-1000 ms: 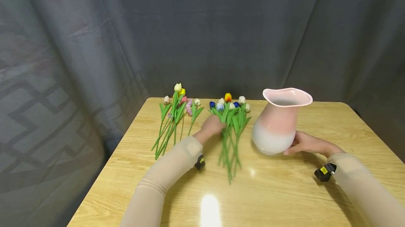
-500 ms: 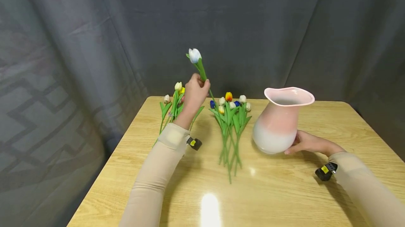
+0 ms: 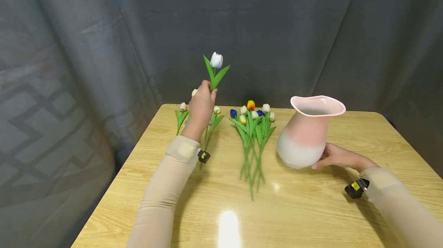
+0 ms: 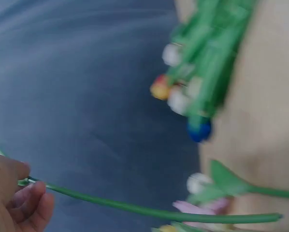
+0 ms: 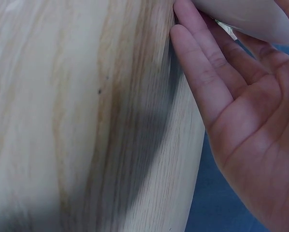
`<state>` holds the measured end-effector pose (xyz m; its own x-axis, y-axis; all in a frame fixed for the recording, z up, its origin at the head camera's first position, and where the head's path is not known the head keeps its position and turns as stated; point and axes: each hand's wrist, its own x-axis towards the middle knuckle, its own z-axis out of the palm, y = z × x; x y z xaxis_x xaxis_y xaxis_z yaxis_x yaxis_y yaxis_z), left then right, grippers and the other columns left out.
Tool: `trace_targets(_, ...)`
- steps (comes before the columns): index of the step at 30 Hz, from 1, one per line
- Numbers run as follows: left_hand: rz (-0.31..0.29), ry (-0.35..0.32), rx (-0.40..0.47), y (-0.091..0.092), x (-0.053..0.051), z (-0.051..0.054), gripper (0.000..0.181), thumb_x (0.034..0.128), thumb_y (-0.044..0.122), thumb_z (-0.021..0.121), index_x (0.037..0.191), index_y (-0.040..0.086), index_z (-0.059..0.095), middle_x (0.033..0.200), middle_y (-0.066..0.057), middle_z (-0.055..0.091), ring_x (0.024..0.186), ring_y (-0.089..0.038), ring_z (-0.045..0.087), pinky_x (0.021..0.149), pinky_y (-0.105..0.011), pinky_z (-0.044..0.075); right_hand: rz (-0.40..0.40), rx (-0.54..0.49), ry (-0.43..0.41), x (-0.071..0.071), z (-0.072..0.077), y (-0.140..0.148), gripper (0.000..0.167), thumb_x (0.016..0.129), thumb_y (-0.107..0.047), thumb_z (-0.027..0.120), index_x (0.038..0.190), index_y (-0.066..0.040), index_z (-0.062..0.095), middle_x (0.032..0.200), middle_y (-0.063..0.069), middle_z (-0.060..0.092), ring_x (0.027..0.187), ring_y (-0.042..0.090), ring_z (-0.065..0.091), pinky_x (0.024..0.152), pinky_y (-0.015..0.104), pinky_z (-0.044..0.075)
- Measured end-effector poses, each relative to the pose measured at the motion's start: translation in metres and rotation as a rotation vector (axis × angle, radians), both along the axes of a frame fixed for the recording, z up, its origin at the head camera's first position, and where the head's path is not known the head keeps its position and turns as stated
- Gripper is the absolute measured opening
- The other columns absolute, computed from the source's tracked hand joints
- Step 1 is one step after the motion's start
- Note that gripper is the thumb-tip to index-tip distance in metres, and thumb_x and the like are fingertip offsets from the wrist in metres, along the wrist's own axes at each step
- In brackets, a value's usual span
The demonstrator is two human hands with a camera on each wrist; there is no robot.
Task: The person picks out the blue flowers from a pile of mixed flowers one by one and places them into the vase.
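In the head view my left hand (image 3: 200,107) holds a pale blue and white artificial tulip (image 3: 216,60) raised above the table's back edge, bloom up. The left wrist view shows its green stem (image 4: 130,207) pinched between thumb and fingers and running out past them. A pink and white vase (image 3: 302,140) with a wavy rim stands on the right of the table. My right hand (image 3: 340,157) rests against the vase's lower right side. In the right wrist view its fingers (image 5: 202,79) are nearly straight, fingertips partly hidden near the vase's base.
Several tulips, blue, white and orange, lie as a bunch (image 3: 252,136) mid-table. Behind my left arm lie more flowers, among them a white tulip (image 3: 217,110), partly hidden. A grey curtain (image 3: 263,40) hangs behind the wooden table (image 3: 290,213).
My left hand has picked the pale blue tulip out of the middle bunch, lifting it up and to the left; lately it has turned slightly. The right hand and vase have stayed put.
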<state>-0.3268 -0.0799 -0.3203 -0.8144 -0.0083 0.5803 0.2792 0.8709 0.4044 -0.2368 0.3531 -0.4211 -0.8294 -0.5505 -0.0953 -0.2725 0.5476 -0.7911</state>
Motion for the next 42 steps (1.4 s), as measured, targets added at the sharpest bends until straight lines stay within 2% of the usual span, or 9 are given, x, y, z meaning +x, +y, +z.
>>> trace_targets(3, 0.016, -0.084, -0.103, -0.005, -0.010, -0.021, 0.034, 0.0995, 0.029, 0.054, 0.119, 0.001, 0.053, 0.091, -0.014, 0.068, 0.060, -0.024, 0.066, 0.049, -0.035, 0.053, -0.002, 0.002, 0.009, -0.001, -0.001, 0.000, 0.071, 0.082, -0.012, 0.077, 0.138, 0.000, 0.035, 0.132, 0.015, 0.052, 0.111, -0.005, 0.052, 0.090, 0.018, 0.046)
trace_targets(8, 0.049, -0.254, -0.183, -0.010, -0.024, -0.059, 0.031, 0.0973, 0.021, 0.059, 0.116, -0.004, 0.055, 0.089, -0.018, 0.069, 0.072, -0.030, 0.070, 0.055, -0.038, 0.056, -0.011, 0.020, 0.008, 0.000, -0.001, 0.000, 0.072, 0.081, -0.012, 0.077, 0.138, 0.001, 0.035, 0.133, 0.020, 0.051, 0.109, -0.007, 0.052, 0.089, 0.017, 0.046)
trace_targets(11, 0.074, -0.291, -0.218, -0.012, -0.029, -0.076, 0.028, 0.0977, 0.013, 0.055, 0.118, -0.007, 0.057, 0.086, -0.021, 0.070, 0.075, -0.032, 0.071, 0.057, -0.040, 0.057, -0.020, 0.030, 0.002, 0.001, 0.000, 0.000, 0.073, 0.081, -0.013, 0.077, 0.139, 0.001, 0.035, 0.134, 0.022, 0.050, 0.109, -0.009, 0.052, 0.089, 0.017, 0.045)
trace_targets(17, 0.094, -0.357, -0.252, -0.013, -0.033, -0.093, 0.027, 0.0972, 0.000, 0.046, 0.119, -0.005, 0.061, 0.091, -0.021, 0.070, 0.081, -0.033, 0.070, 0.064, -0.042, 0.058, -0.020, 0.023, -0.001, 0.001, 0.000, 0.000, 0.071, 0.081, -0.013, 0.077, 0.137, 0.002, 0.036, 0.131, 0.019, 0.052, 0.108, -0.007, 0.053, 0.089, 0.017, 0.046)
trace_targets(24, 0.111, -0.470, -0.308, -0.014, -0.038, -0.107, 0.031, 0.0999, 0.002, 0.041, 0.128, -0.005, 0.053, 0.098, -0.021, 0.070, 0.086, -0.031, 0.070, 0.067, -0.041, 0.058, -0.007, 0.007, 0.001, 0.000, -0.002, 0.000, 0.072, 0.081, -0.013, 0.077, 0.138, 0.002, 0.035, 0.132, 0.019, 0.051, 0.109, -0.006, 0.054, 0.089, 0.017, 0.047)
trace_targets(28, 0.124, -0.481, -0.278, -0.013, -0.039, -0.108, 0.028, 0.0997, 0.003, 0.041, 0.121, -0.005, 0.056, 0.100, -0.021, 0.069, 0.087, -0.032, 0.070, 0.068, -0.043, 0.058, -0.013, 0.011, -0.001, 0.000, -0.003, 0.001, 0.074, 0.081, -0.014, 0.077, 0.139, 0.001, 0.034, 0.135, 0.023, 0.049, 0.110, -0.008, 0.052, 0.090, 0.017, 0.046)
trace_targets(32, 0.161, -0.500, -0.269, -0.011, -0.037, -0.097, 0.025, 0.1000, 0.003, 0.041, 0.113, -0.003, 0.061, 0.101, -0.019, 0.069, 0.088, -0.032, 0.069, 0.069, -0.044, 0.058, -0.015, 0.008, -0.013, -0.001, -0.002, 0.000, 0.075, 0.081, -0.014, 0.077, 0.140, 0.002, 0.034, 0.135, 0.024, 0.049, 0.109, -0.007, 0.053, 0.090, 0.017, 0.046)
trace_targets(38, 0.184, -0.491, -0.276, -0.001, -0.035, -0.068, 0.029, 0.1005, 0.009, 0.043, 0.123, 0.001, 0.059, 0.100, -0.019, 0.068, 0.085, -0.032, 0.069, 0.066, -0.045, 0.058, -0.011, -0.002, -0.017, -0.002, -0.003, 0.000, 0.073, 0.081, -0.013, 0.077, 0.139, 0.002, 0.034, 0.134, 0.018, 0.050, 0.109, -0.006, 0.054, 0.090, 0.017, 0.046)
trace_targets(42, 0.120, -0.444, -0.195, 0.017, -0.025, -0.047, 0.031, 0.0970, 0.018, 0.054, 0.125, 0.005, 0.055, 0.101, -0.016, 0.067, 0.085, -0.033, 0.069, 0.068, -0.047, 0.057, 0.007, -0.024, -0.003, -0.002, -0.004, 0.000, 0.073, 0.081, -0.010, 0.077, 0.139, 0.003, 0.034, 0.128, -0.002, 0.055, 0.109, -0.005, 0.055, 0.090, 0.018, 0.047)
